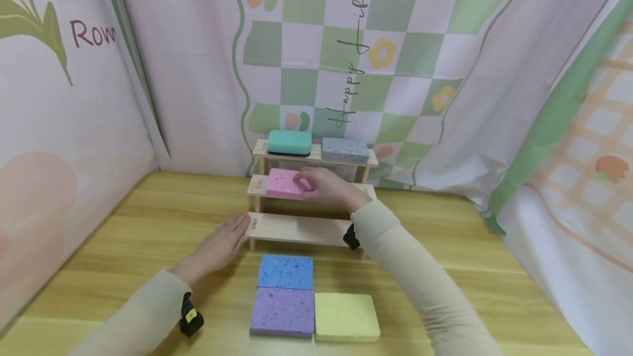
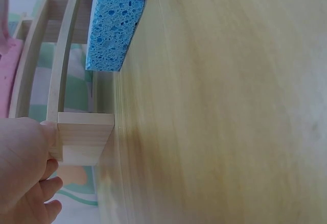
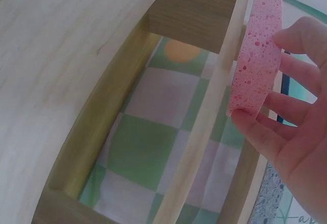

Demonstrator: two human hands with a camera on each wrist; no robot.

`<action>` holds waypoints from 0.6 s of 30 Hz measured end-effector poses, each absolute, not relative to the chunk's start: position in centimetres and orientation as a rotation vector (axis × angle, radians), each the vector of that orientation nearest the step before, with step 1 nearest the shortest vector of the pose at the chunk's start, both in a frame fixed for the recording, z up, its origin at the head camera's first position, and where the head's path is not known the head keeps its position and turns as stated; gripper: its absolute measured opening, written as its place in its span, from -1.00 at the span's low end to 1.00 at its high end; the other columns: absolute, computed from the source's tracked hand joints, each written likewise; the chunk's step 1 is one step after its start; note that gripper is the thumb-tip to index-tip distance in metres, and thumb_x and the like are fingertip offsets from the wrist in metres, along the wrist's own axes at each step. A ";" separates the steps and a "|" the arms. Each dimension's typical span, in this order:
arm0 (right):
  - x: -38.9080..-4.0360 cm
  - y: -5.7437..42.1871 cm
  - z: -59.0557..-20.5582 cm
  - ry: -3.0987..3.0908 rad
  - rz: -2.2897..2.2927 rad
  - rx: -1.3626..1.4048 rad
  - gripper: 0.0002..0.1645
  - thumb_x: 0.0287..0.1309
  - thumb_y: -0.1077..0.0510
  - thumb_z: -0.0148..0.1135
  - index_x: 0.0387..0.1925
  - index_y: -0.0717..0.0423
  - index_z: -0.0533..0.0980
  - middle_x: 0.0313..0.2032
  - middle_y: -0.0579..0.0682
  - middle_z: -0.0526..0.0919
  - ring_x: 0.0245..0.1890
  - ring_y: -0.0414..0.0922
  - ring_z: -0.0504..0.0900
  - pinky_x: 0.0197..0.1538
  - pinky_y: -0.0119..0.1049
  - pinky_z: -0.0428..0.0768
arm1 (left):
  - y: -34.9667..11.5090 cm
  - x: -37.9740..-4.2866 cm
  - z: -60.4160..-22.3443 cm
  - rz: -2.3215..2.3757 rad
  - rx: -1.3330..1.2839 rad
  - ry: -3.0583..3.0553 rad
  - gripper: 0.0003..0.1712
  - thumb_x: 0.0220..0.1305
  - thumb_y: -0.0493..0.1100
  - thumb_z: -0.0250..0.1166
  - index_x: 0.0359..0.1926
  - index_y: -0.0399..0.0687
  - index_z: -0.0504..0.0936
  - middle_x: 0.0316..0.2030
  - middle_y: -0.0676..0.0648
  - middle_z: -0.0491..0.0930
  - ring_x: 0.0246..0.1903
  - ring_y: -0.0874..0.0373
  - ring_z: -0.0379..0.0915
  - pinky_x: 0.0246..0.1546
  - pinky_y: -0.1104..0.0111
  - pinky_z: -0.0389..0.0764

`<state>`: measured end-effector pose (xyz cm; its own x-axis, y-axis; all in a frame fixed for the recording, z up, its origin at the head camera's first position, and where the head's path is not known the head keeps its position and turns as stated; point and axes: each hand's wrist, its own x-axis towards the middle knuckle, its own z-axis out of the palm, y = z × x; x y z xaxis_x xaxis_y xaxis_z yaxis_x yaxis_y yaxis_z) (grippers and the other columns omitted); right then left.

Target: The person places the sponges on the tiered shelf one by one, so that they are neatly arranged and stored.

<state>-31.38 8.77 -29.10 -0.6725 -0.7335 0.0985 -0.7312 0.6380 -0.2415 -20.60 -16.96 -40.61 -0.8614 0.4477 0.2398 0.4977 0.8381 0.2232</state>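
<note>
My right hand [image 1: 326, 185] grips a pink sponge [image 1: 282, 183] by its right end, thumb and fingers on its edges. The sponge is at the middle tier of a small three-tier wooden stand [image 1: 296, 229]; whether it bears fully on the board cannot be told. My left hand [image 1: 225, 243] touches the left end of the lowest tier with its fingers extended. The left wrist view shows this hand [image 2: 25, 168] at the board's corner. On the top tier lie a teal block [image 1: 289, 142] with a dark base and a grey-blue speckled sponge [image 1: 344, 149].
In front of the stand, a blue sponge [image 1: 285, 271] touches a purple sponge [image 1: 282, 312] on the wooden table [image 1: 143, 224]. A pale yellow sponge [image 1: 346, 316] lies right of the purple one. Patterned curtains [image 1: 198, 70] close in the back and both sides.
</note>
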 end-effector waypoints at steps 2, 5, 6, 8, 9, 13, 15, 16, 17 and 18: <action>-31.6 8.8 -29.2 2.829 -0.415 -1.258 -0.50 0.09 0.12 0.25 0.10 0.12 0.47 0.17 0.10 0.41 0.18 -0.02 0.35 0.23 -0.19 0.28 | -17.0 -20.6 -40.6 -0.419 -0.737 -2.839 -0.45 0.43 -0.17 -0.08 0.28 -0.50 0.13 0.27 -0.39 0.13 0.26 -0.23 0.05 0.23 -0.03 0.09; -31.9 8.7 -29.3 2.817 -0.434 -1.252 -0.50 0.08 0.14 0.26 0.10 0.12 0.46 0.16 0.09 0.42 0.17 -0.03 0.37 0.22 -0.20 0.29 | -17.0 -20.5 -40.6 -0.421 -0.740 -2.835 -0.45 0.43 -0.18 -0.08 0.28 -0.51 0.14 0.27 -0.39 0.13 0.25 -0.23 0.05 0.23 -0.03 0.09; -32.0 8.7 -29.4 2.815 -0.440 -1.253 -0.50 0.08 0.14 0.26 0.10 0.13 0.46 0.15 0.09 0.43 0.16 -0.03 0.38 0.22 -0.20 0.30 | -17.0 -20.5 -40.6 -0.418 -0.743 -2.832 -0.45 0.43 -0.18 -0.08 0.28 -0.51 0.14 0.27 -0.39 0.14 0.25 -0.23 0.05 0.23 -0.02 0.10; -32.1 8.6 -29.4 2.812 -0.452 -1.258 -0.50 0.08 0.15 0.26 0.10 0.13 0.47 0.13 0.09 0.45 0.14 -0.03 0.39 0.21 -0.20 0.31 | -17.0 -20.6 -40.6 -0.418 -0.748 -2.824 -0.45 0.43 -0.18 -0.07 0.27 -0.51 0.14 0.26 -0.39 0.14 0.25 -0.23 0.06 0.23 -0.02 0.10; -32.1 8.5 -29.4 2.812 -0.456 -1.260 -0.50 0.07 0.16 0.26 0.09 0.13 0.47 0.12 0.09 0.46 0.13 -0.03 0.41 0.20 -0.20 0.33 | -17.0 -20.6 -40.6 -0.417 -0.749 -2.821 -0.45 0.42 -0.18 -0.07 0.27 -0.51 0.14 0.26 -0.39 0.14 0.25 -0.24 0.06 0.23 -0.02 0.11; -32.3 8.3 -29.5 2.811 -0.449 -1.270 -0.52 0.08 0.17 0.24 0.09 0.14 0.48 0.09 0.09 0.48 0.09 -0.04 0.44 0.17 -0.21 0.35 | -17.0 -20.6 -40.7 -0.408 -0.747 -2.822 -0.44 0.43 -0.17 -0.07 0.28 -0.50 0.14 0.27 -0.39 0.14 0.25 -0.23 0.06 0.23 -0.01 0.10; -32.4 8.2 -29.5 2.809 -0.445 -1.268 -0.52 0.09 0.17 0.24 0.09 0.14 0.48 0.10 0.09 0.48 0.10 -0.03 0.43 0.18 -0.22 0.35 | -17.0 -20.6 -40.7 -0.404 -0.742 -2.829 -0.44 0.43 -0.17 -0.08 0.28 -0.49 0.14 0.27 -0.38 0.14 0.25 -0.23 0.05 0.24 -0.01 0.09; -32.4 8.2 -29.5 2.808 -0.442 -1.262 -0.53 0.10 0.17 0.23 0.10 0.14 0.47 0.11 0.10 0.47 0.11 -0.03 0.42 0.19 -0.21 0.33 | -17.0 -20.6 -40.7 -0.406 -0.740 -2.832 -0.44 0.43 -0.17 -0.08 0.28 -0.49 0.14 0.27 -0.38 0.13 0.26 -0.23 0.05 0.24 -0.01 0.09; -32.4 8.2 -29.6 2.807 -0.440 -1.256 -0.53 0.11 0.17 0.22 0.10 0.14 0.47 0.13 0.11 0.45 0.14 -0.02 0.40 0.21 -0.20 0.31 | -17.0 -20.6 -40.7 -0.407 -0.737 -2.835 -0.44 0.43 -0.16 -0.08 0.28 -0.49 0.14 0.27 -0.38 0.13 0.26 -0.22 0.05 0.24 -0.01 0.09; -32.4 8.2 -29.6 2.807 -0.438 -1.249 -0.52 0.12 0.17 0.21 0.11 0.14 0.46 0.15 0.12 0.43 0.16 0.00 0.37 0.23 -0.19 0.28 | -17.0 -20.6 -40.7 -0.411 -0.735 -2.838 -0.44 0.43 -0.16 -0.08 0.28 -0.49 0.14 0.28 -0.38 0.13 0.26 -0.22 0.04 0.24 -0.01 0.09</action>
<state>-32.45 8.19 -29.60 -0.6755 -0.7331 0.0792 -0.7223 0.6364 -0.2707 -20.61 -16.99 -40.65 -0.8611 0.4474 0.2414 0.4975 0.8393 0.2191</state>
